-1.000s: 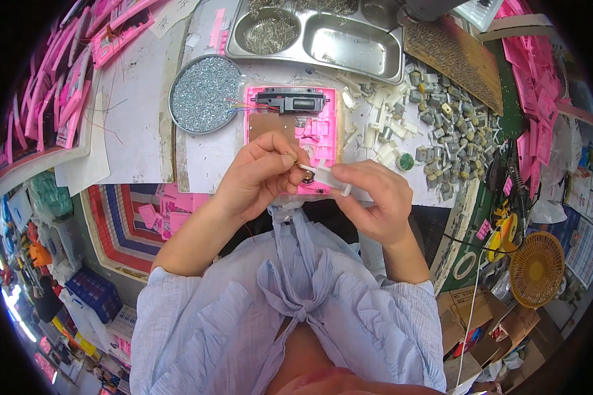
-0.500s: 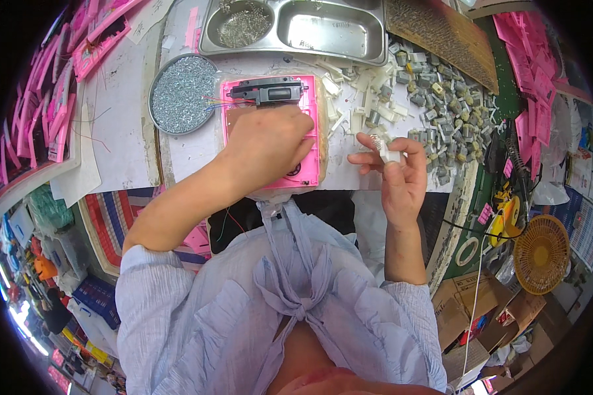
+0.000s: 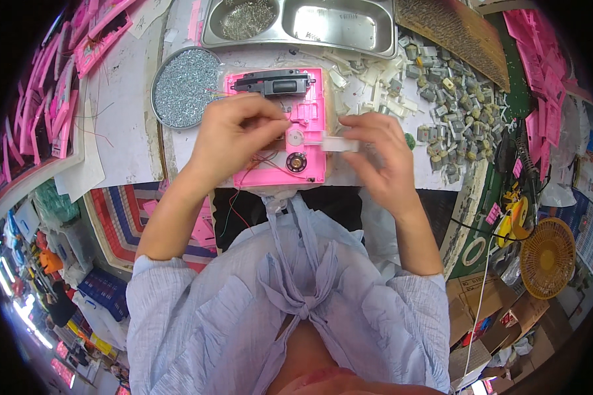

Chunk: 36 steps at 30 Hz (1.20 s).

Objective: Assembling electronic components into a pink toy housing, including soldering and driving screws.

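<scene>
A pink plastic casing (image 3: pixel 280 176) lies in front of me, with a black module (image 3: pixel 273 83) across its far end and a small round speaker (image 3: pixel 296 162) near its close right corner. Over the casing's left half, my left hand (image 3: pixel 234 135) has thumb and forefinger pinched together near its middle; whatever is between them is too small to make out. My right hand (image 3: pixel 387 158) grips a white plastic part (image 3: pixel 340 143) at the casing's right edge, its thin end over a pale disc (image 3: pixel 296 137). Thin coloured wires (image 3: pixel 255 164) trail below my left hand.
A round tray of screws (image 3: pixel 186 89) stands left of the casing. Beyond it sits a steel compartment tray (image 3: pixel 339 49) with small metal parts. Loose white plastic pieces (image 3: pixel 375 85) and many small grey motors (image 3: pixel 451 99) cover the right side. Pink casings (image 3: pixel 36 99) are stacked far left.
My right hand has brought the white plastic part leftward to the casing's edge. My left hand has shifted left and slightly nearer, uncovering the disc and more of the speaker.
</scene>
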Motion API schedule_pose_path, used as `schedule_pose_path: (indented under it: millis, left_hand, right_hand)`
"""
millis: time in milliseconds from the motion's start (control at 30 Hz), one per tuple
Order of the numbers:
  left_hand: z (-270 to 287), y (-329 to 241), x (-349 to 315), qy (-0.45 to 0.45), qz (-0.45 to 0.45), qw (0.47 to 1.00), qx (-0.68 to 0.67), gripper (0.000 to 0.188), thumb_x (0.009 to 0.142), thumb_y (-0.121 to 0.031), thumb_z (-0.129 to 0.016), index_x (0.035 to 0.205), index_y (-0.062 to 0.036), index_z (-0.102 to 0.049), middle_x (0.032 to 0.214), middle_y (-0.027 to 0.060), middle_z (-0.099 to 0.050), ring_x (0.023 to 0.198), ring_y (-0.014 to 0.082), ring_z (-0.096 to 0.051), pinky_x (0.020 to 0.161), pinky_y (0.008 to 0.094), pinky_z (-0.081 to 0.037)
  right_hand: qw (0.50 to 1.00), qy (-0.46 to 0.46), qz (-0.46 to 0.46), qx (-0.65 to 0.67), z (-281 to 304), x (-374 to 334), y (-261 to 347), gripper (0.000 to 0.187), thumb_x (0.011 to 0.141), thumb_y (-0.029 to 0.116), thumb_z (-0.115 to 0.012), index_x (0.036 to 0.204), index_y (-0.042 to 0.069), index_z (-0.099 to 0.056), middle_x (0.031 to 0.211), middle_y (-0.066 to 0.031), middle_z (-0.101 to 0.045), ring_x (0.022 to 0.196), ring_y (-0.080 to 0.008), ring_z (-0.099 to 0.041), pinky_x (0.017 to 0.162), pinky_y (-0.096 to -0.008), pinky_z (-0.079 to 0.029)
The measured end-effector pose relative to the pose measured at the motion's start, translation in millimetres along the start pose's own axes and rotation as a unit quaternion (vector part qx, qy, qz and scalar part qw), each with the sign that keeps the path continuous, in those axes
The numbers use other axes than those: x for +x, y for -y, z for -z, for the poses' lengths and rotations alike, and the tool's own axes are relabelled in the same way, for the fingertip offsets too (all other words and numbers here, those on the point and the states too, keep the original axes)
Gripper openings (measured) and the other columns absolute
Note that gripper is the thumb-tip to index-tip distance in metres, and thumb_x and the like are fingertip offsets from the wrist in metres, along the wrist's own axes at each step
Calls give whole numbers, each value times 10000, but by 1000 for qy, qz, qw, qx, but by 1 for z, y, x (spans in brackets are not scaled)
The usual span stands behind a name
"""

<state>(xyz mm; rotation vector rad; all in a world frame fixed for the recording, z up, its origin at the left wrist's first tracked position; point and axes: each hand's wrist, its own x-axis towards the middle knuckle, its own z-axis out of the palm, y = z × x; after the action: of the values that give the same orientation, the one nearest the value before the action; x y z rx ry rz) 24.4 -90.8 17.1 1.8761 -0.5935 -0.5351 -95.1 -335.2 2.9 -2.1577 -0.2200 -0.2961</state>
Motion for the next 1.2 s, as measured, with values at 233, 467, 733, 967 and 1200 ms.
schedule_pose_path:
  millis: [233, 467, 733, 967, 1200]
  left_hand:
    - [-12, 20, -13, -79, -135, 985, 67, 86, 861, -12, -764, 907, 4, -693, 828, 75, -655, 677, 145, -624, 578, 274, -495]
    - [-18, 26, -14, -99, -137, 985, 38, 99, 847, 6, -771, 895, -3, -685, 815, 72, -644, 650, 145, -601, 562, 273, -479]
    - [-21, 31, -11, -103, -159, 981, 43, 96, 835, 2, -772, 879, -23, -691, 771, 60, -626, 606, 128, -561, 531, 272, -429]
    - [-19, 25, -9, -60, -225, 963, 132, 153, 807, -23, -779, 930, -35, -687, 853, 66, -625, 664, 177, -591, 574, 300, -457]
    - [-19, 21, -12, -27, -221, 960, 172, 371, 766, -72, -796, 1115, -50, -674, 979, 119, -618, 799, 276, -632, 677, 357, -514]
  right_hand:
    - [987, 55, 85, -122, -10, 22, 4, 308, 722, 101, -792, 1016, 67, -709, 1011, -76, -627, 967, -299, -573, 823, -410, -488]
    - [973, 82, 139, -164, -17, 31, 14, 285, 724, 123, -778, 994, 70, -705, 990, -75, -636, 941, -277, -590, 793, -395, -491]
    - [989, 44, 127, -55, -32, 29, -14, 168, 764, 117, -761, 906, 68, -686, 895, -86, -622, 904, -298, -590, 740, -396, -503]
    - [984, 121, 68, -107, -29, 36, -2, 193, 771, 146, -793, 923, 64, -707, 966, -73, -643, 936, -293, -573, 842, -387, -493]
    - [941, -80, -64, -324, 69, 26, -55, 220, 770, 150, -785, 986, 109, -763, 1107, -102, -656, 1093, -317, -542, 962, -429, -465]
